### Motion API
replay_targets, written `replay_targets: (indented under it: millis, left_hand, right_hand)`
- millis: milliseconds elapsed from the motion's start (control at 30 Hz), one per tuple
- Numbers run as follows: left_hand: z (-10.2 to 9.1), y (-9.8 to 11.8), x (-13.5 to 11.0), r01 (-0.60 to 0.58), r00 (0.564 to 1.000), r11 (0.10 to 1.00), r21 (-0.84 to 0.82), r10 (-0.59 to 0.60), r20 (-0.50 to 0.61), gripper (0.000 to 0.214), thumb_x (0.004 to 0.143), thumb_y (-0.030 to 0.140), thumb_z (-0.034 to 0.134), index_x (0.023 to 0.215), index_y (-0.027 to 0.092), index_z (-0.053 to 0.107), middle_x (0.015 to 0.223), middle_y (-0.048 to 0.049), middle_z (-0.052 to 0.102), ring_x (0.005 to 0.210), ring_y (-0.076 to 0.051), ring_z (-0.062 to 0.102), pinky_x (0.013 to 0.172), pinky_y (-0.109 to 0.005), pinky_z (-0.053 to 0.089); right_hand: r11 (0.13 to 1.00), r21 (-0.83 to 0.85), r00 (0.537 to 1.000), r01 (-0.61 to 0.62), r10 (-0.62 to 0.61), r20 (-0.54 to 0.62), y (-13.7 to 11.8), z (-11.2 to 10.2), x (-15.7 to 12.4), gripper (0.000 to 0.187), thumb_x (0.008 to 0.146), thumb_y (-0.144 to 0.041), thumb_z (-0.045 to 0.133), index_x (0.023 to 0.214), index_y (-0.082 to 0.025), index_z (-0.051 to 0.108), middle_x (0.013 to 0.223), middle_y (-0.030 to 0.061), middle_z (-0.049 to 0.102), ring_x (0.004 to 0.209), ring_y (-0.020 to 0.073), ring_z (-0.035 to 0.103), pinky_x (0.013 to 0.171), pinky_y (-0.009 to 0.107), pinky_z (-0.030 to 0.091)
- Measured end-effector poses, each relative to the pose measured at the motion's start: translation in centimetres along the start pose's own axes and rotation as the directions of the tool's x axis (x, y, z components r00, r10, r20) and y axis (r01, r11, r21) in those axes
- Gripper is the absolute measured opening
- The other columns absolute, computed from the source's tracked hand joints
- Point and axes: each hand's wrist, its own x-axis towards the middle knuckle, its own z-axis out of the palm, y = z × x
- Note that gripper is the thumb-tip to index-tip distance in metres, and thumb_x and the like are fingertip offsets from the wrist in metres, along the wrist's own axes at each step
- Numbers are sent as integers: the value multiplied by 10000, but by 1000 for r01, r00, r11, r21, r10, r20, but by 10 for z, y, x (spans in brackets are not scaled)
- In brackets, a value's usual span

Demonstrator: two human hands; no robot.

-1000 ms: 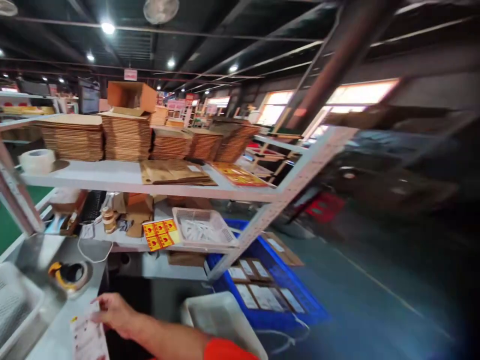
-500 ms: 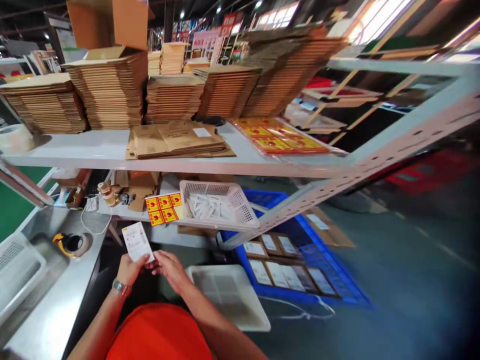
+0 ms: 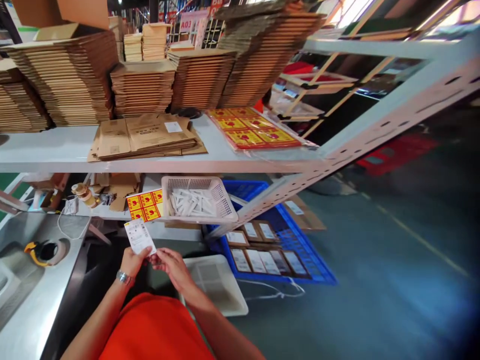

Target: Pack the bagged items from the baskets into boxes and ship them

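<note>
A white printed shipping label [image 3: 139, 236] is held up in front of my body, its printed side facing me. My left hand [image 3: 134, 262], with a metal watch [image 3: 125, 278] on the wrist, grips the lower edge under its thumb. The fingers of my right hand [image 3: 173, 266] are pinched together at the label's lower right corner, and partly hide it. Just behind the label, a sheet of red and yellow stickers [image 3: 147, 201] lies on the lower shelf. Beside that sheet stands a white perforated basket [image 3: 224, 200] of small white packets [image 3: 193, 202].
Flat cardboard stacks [image 3: 75, 80], kraft packages [image 3: 146, 135] and more stickers [image 3: 258, 129] occupy the upper shelf [image 3: 56, 147]. A blue crate [image 3: 318, 267] of labelled parcels and a white tray [image 3: 225, 292] sit low on the right. A tape dispenser [image 3: 47, 251] rests on the metal table [image 3: 48, 295].
My view has turned to the right, so the shelf and crate have shifted left in the picture. Both hands keep hold of the label, which now overlaps the sticker sheet's lower edge.
</note>
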Motion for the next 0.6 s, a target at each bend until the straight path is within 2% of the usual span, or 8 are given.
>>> replay_targets:
  millis: [200, 333, 467, 600]
  left_hand:
    - [14, 6, 5, 33, 999, 999, -5, -33, 29, 569, 488, 596, 1012, 729, 121, 811, 656, -102, 782, 539, -180, 641, 524, -294, 504]
    - [20, 5, 6, 69, 994, 997, 22, -71, 80, 618, 485, 679, 995, 681, 131, 787, 613, -98, 740, 516, -174, 607, 519, -307, 480]
    - [24, -12, 10, 147, 985, 989, -34, -143, 95, 612, 490, 694, 1011, 698, 166, 782, 636, -73, 740, 549, -182, 625, 538, -304, 479]
    - [25, -35, 18, 208, 968, 977, -35, -201, 149, 658, 424, 747, 989, 665, 191, 732, 627, -50, 690, 549, -203, 626, 541, -337, 475]
  right_hand:
    - [1000, -19, 999, 22, -23, -36, -5, -11, 4, 644, 661, -706, 998, 950, -150, 848, 882, 91, 823, 830, 214, 760, 779, 345, 605]
    - [999, -31, 997, 42, -43, -61, -4, -15, 5, 671, 631, -744, 991, 898, -145, 850, 833, 86, 809, 797, 213, 747, 787, 354, 581]
    - [998, -28, 998, 53, -54, -44, 0, -19, 9, 652, 629, -762, 968, 784, -143, 830, 759, 75, 777, 734, 199, 724, 761, 342, 542]
    - [997, -55, 998, 56, -58, -30, 9, -22, 18, 626, 636, -759, 939, 692, -152, 797, 657, 50, 725, 651, 179, 684, 720, 326, 511]
